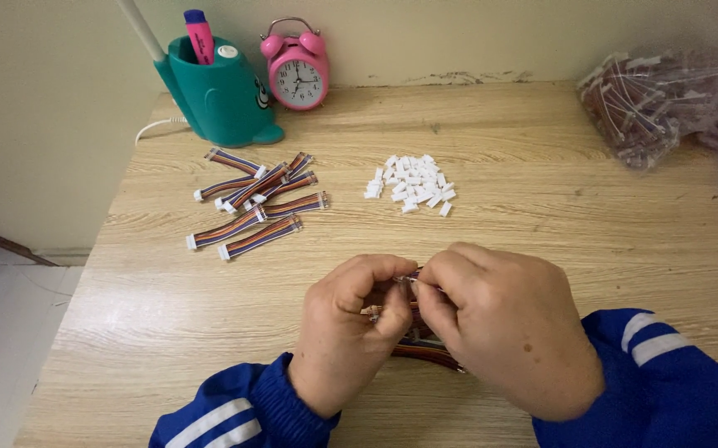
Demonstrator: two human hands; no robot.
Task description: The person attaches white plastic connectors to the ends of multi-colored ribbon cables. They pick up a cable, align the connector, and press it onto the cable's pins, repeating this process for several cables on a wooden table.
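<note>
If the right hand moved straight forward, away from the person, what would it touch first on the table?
Probably the pile of small white connectors. The right hand sits just below it in the head view, with only bare table between. Depth is hard to judge, so this is likely, not certain.

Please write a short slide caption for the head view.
Both hands pinch a striped ribbon cable near loose white connectors.

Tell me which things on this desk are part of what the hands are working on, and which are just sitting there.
In use:
left hand and right hand, pinching a multicoloured ribbon cable
pile of small white connectors
finished cables with white ends
clear bag of more cables

Just lying about:
pink alarm clock
teal pen holder with pink highlighter
</note>
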